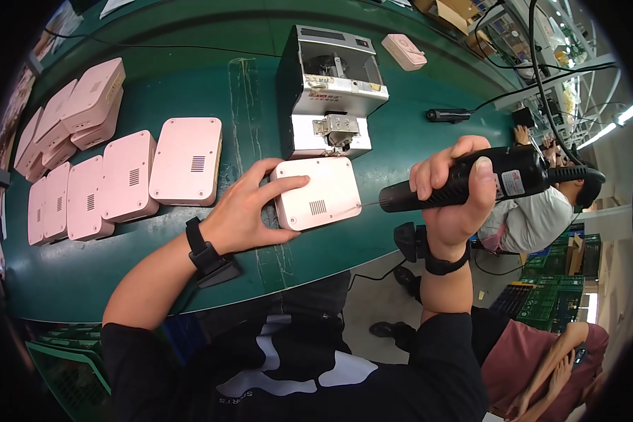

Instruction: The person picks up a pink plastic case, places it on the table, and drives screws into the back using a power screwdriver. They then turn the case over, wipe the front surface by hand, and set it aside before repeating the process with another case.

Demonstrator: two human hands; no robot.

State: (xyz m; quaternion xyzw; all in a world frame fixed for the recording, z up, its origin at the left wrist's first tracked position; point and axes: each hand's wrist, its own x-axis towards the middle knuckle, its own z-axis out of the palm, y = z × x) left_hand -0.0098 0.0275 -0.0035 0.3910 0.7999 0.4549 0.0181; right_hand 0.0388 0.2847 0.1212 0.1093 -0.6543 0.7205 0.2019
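A pink plastic box [318, 184] with rounded corners, a slotted vent and corner screw holes lies on the green bench in front of me. My left hand [250, 205] grips its left side, with the fingers on top and the thumb along the near edge. In my right hand [464, 179] is a black electric screwdriver [429, 195], held almost level. Its thin bit points left and reaches the box's near right corner; whether it sits in a screw hole I cannot tell. Just behind the box stands a silver and black screw feeder [336, 91].
Several similar pink boxes [186, 162] stand in a row on the left, with others stacked [84, 105] behind. A smaller pink piece [404, 52] lies beyond the feeder. Another black screwdriver [449, 114] rests at the right. Cables hang at upper right. A person in red [534, 352] stands nearby.
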